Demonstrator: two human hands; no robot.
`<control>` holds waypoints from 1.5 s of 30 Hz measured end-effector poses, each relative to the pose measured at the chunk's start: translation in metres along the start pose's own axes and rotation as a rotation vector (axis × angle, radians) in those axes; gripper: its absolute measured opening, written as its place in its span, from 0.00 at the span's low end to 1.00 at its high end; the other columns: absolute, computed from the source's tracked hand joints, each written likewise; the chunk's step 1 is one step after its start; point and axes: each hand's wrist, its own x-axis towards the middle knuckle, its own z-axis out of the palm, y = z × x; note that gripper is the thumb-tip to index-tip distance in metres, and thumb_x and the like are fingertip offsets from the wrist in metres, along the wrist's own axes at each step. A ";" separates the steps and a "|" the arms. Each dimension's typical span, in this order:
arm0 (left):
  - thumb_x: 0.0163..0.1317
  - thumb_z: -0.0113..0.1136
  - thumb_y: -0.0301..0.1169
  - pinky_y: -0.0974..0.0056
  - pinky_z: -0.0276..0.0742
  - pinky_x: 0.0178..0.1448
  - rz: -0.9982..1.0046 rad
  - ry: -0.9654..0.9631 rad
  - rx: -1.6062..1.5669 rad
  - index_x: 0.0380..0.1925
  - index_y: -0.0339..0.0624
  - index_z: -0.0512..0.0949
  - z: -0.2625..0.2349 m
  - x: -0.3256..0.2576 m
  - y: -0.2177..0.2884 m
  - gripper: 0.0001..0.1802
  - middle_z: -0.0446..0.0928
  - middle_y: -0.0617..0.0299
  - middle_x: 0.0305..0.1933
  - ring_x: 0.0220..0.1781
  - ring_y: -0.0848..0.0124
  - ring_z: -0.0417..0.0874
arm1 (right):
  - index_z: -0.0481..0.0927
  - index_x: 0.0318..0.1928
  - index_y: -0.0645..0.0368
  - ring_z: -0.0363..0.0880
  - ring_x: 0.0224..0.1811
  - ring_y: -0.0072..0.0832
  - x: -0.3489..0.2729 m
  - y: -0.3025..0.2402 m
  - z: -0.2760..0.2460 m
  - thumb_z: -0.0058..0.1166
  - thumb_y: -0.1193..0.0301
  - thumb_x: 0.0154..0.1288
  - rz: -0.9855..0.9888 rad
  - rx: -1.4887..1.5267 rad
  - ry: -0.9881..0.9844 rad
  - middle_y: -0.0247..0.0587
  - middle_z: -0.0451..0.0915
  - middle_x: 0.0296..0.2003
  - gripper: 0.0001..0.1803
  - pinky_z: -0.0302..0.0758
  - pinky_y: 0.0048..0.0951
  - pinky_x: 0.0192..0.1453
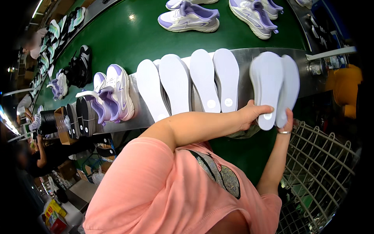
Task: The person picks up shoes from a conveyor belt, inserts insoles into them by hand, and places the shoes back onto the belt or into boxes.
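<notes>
My left hand (252, 114) reaches across my body and grips the heel end of a pale lavender insole (268, 84). A second lavender insole (290, 84) overlaps it on the right, with my right hand (287, 121) holding its lower edge. Both insoles stand tilted against the metal ledge (243, 58) beside the green conveyor belt (128, 43). To the left, several white insoles (177, 84) lean in a row on the same ledge.
A white and lavender pair of shoes (115, 95) sits at the ledge's left end, next to stacked black insoles (80, 117). More lavender shoes (189, 17) ride the belt. A white wire basket (323, 163) stands at the right. Other people work at far left.
</notes>
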 end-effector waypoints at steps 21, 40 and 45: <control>0.30 0.57 0.31 0.56 0.70 0.52 0.813 0.110 -0.283 0.50 0.34 0.62 -0.246 -0.220 0.064 0.39 0.71 0.50 0.44 0.46 0.57 0.73 | 0.49 0.59 0.69 0.59 0.57 0.47 0.064 0.067 0.076 0.57 0.63 0.38 0.049 0.027 -0.263 0.59 0.58 0.55 0.47 0.59 0.43 0.59; 0.29 0.56 0.30 0.56 0.73 0.49 0.230 -0.122 -0.195 0.48 0.32 0.65 -0.169 -0.094 0.051 0.36 0.73 0.48 0.41 0.41 0.56 0.76 | 0.62 0.52 0.69 0.69 0.49 0.39 0.070 -0.061 -0.004 0.52 0.69 0.40 0.169 -0.301 -0.181 0.49 0.69 0.47 0.34 0.64 0.36 0.56; 0.33 0.58 0.30 0.56 0.71 0.51 0.231 -0.101 -0.177 0.49 0.32 0.64 -0.161 -0.113 0.053 0.36 0.72 0.48 0.43 0.43 0.57 0.75 | 0.62 0.51 0.71 0.71 0.47 0.39 0.050 -0.101 -0.015 0.52 0.68 0.40 -0.034 -0.500 -0.073 0.51 0.70 0.46 0.35 0.67 0.35 0.54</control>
